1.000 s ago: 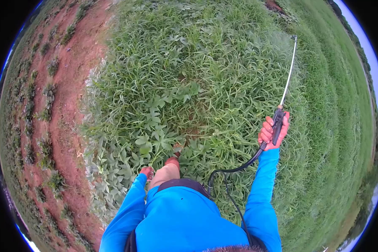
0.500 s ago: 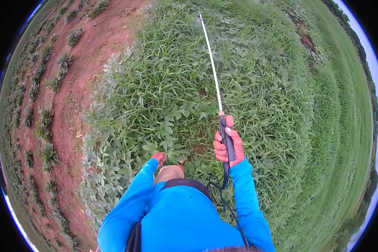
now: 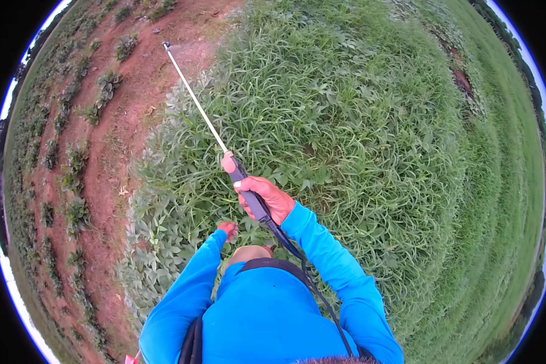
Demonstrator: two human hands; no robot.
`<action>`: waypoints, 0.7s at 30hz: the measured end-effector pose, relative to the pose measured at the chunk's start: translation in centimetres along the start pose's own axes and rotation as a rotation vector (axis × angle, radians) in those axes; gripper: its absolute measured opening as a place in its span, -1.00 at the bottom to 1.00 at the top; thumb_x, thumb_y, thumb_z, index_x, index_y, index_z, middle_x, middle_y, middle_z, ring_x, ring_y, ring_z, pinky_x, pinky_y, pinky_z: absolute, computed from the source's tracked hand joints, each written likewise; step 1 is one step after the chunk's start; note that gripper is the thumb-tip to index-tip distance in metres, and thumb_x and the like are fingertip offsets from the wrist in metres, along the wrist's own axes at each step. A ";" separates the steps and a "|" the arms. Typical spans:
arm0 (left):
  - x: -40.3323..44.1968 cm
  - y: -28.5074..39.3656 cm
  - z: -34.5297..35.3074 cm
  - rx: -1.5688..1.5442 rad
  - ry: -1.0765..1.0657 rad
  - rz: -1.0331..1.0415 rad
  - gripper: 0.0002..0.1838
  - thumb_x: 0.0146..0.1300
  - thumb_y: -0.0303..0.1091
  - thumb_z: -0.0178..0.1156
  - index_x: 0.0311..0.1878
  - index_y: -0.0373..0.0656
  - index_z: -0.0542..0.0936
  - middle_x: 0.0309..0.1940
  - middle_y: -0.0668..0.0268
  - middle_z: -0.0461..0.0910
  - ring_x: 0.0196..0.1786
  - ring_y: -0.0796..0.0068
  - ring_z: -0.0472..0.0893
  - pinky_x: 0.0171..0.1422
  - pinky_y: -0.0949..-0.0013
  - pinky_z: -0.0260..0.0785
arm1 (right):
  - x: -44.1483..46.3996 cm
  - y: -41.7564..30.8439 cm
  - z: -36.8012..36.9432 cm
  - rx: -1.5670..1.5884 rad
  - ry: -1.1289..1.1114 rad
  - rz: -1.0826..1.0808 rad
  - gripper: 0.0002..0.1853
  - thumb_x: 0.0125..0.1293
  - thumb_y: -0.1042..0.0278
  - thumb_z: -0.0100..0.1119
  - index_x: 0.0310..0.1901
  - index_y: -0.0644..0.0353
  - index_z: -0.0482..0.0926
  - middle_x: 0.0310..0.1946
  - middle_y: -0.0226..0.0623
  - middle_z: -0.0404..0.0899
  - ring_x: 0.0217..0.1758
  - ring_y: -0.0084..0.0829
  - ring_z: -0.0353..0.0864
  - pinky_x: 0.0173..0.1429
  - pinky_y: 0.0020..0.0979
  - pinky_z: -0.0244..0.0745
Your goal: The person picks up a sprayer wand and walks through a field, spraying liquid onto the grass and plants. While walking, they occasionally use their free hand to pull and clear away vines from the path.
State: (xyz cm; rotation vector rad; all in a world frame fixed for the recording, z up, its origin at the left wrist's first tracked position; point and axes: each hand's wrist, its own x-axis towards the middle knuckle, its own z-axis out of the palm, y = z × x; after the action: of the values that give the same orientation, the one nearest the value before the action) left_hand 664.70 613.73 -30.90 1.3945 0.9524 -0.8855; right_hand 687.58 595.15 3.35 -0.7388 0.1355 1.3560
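Note:
My right hand (image 3: 266,197) is wrapped around the dark grip of a spray wand (image 3: 256,205), thumb on its upper side. The wand's thin white lance (image 3: 195,100) points up and to the left. Its nozzle (image 3: 166,45) is over the red soil at the edge of the weeds, with a faint mist beside it. From the grip's lower end a black hose (image 3: 321,294) runs back along my right side. My left hand (image 3: 229,230) hangs low over the leaves by my leg, fingers loosely bent and apart, with nothing visible in it.
Dense green grass and broad-leaved weeds (image 3: 346,139) cover the ground ahead and to the right. On the left lies bare red soil (image 3: 106,182) with rows of small crop plants (image 3: 76,212). A dark strap (image 3: 192,340) crosses by my left arm.
My right hand has swung the wand leftward, carrying the nozzle from above the weeds to over the red soil. My left hand stays in nearly the same place.

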 end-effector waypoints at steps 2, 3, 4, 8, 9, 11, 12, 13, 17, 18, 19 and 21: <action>0.9 0.0 0.1 -0.045 0.006 -0.051 -0.66 0.19 -0.08 0.02 -0.13 -0.09 0.57 -0.48 0.32 0.51 -0.58 0.47 0.45 -0.60 0.37 0.28 | 1.4 -1.1 0.2 -0.020 -0.033 -0.013 -0.74 0.17 0.18 0.27 -0.27 0.10 0.42 -0.56 -0.47 0.42 -0.64 -0.63 0.41 -0.59 -0.57 0.41; 0.9 0.0 0.1 -0.041 0.005 -0.056 -0.66 0.19 -0.08 0.02 -0.13 -0.09 0.57 -0.48 0.32 0.51 -0.58 0.47 0.45 -0.60 0.37 0.28 | 1.8 -1.4 0.3 -0.013 -0.032 -0.013 -0.74 0.17 0.18 0.27 -0.27 0.10 0.42 -0.56 -0.47 0.42 -0.64 -0.63 0.41 -0.59 -0.57 0.41; 1.1 0.3 0.2 -0.029 0.019 -0.061 -0.66 0.19 -0.09 0.01 -0.12 -0.09 0.57 -0.47 0.31 0.51 -0.59 0.47 0.45 -0.62 0.37 0.27 | 2.0 -1.8 0.6 -0.038 -0.006 -0.045 -0.73 0.18 0.18 0.27 -0.25 0.10 0.41 -0.57 -0.47 0.41 -0.64 -0.63 0.41 -0.58 -0.57 0.42; 0.4 1.8 0.6 -0.042 0.019 -0.028 -0.67 0.19 -0.11 0.01 -0.12 -0.12 0.56 -0.47 0.29 0.51 -0.63 0.47 0.43 -0.65 0.37 0.26 | 2.4 -2.9 0.7 -0.042 0.013 -0.141 -0.73 0.19 0.20 0.27 -0.25 0.09 0.37 -0.59 -0.48 0.38 -0.63 -0.65 0.40 -0.60 -0.58 0.36; 0.6 1.7 0.5 -0.045 0.018 -0.024 -0.67 0.19 -0.11 0.01 -0.12 -0.12 0.56 -0.47 0.29 0.51 -0.63 0.47 0.43 -0.65 0.37 0.26 | 2.4 -3.1 0.5 -0.017 0.005 -0.167 -0.73 0.19 0.21 0.26 -0.26 0.08 0.37 -0.59 -0.48 0.37 -0.63 -0.66 0.39 -0.61 -0.58 0.34; 0.8 1.2 0.5 -0.068 -0.012 0.062 -0.68 0.20 -0.13 0.01 -0.14 -0.13 0.56 -0.49 0.29 0.51 -0.66 0.46 0.41 -0.65 0.37 0.25 | 2.5 -3.0 -0.2 -0.003 0.050 -0.197 -0.76 0.21 0.20 0.24 -0.29 0.07 0.37 -0.60 -0.51 0.36 -0.65 -0.65 0.35 -0.63 -0.58 0.29; 0.8 1.2 0.6 -0.069 -0.013 0.069 -0.68 0.20 -0.13 0.01 -0.14 -0.13 0.56 -0.49 0.29 0.51 -0.66 0.46 0.41 -0.65 0.37 0.25 | 2.2 -3.3 -0.6 0.069 0.019 -0.197 -0.77 0.22 0.20 0.22 -0.29 0.07 0.38 -0.60 -0.51 0.36 -0.67 -0.64 0.34 -0.63 -0.58 0.28; 0.8 1.4 0.6 -0.039 0.011 0.021 -0.69 0.20 -0.13 0.01 -0.16 -0.13 0.55 -0.49 0.29 0.50 -0.66 0.46 0.41 -0.65 0.37 0.24 | 1.9 -3.6 -1.0 0.142 -0.012 -0.199 -0.78 0.23 0.19 0.21 -0.30 0.08 0.38 -0.59 -0.51 0.37 -0.68 -0.63 0.32 -0.63 -0.58 0.28; 0.8 1.2 0.4 -0.058 -0.004 -0.039 -0.72 0.22 -0.13 -0.01 -0.20 -0.11 0.53 -0.52 0.31 0.48 -0.66 0.48 0.40 -0.67 0.38 0.20 | 0.3 -4.6 -2.7 0.256 0.025 -0.228 -0.78 0.25 0.19 0.16 -0.30 0.12 0.39 -0.60 -0.48 0.37 -0.70 -0.62 0.27 -0.71 -0.57 0.21; 0.9 1.3 0.3 -0.041 -0.003 -0.060 -0.74 0.23 -0.12 -0.01 -0.23 -0.09 0.51 -0.53 0.32 0.48 -0.67 0.49 0.40 -0.66 0.39 0.18 | -0.3 -4.9 -2.9 0.299 0.029 -0.258 -0.78 0.25 0.19 0.15 -0.31 0.14 0.40 -0.60 -0.46 0.35 -0.72 -0.62 0.24 -0.74 -0.56 0.18; 1.0 1.1 0.2 -0.030 -0.012 -0.055 -0.74 0.23 -0.12 -0.01 -0.23 -0.09 0.51 -0.53 0.32 0.48 -0.67 0.49 0.40 -0.66 0.39 0.18 | -0.9 -5.2 -3.4 0.299 0.037 -0.271 -0.78 0.25 0.19 0.15 -0.31 0.14 0.40 -0.60 -0.46 0.35 -0.72 -0.62 0.24 -0.74 -0.56 0.18; 1.1 1.1 0.1 -0.040 -0.013 -0.028 -0.75 0.23 -0.13 -0.01 -0.24 -0.08 0.52 -0.53 0.32 0.48 -0.66 0.48 0.40 -0.66 0.39 0.19 | -1.7 -5.7 -4.7 0.337 0.061 -0.341 -0.75 0.25 0.15 0.14 -0.33 0.15 0.39 -0.61 -0.44 0.32 -0.73 -0.62 0.20 -0.75 -0.57 0.17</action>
State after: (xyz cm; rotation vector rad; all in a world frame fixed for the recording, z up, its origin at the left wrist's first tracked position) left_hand 666.15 613.72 -31.44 1.3427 0.9769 -0.8906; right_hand 693.87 590.94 2.85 -0.4917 0.2668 0.9548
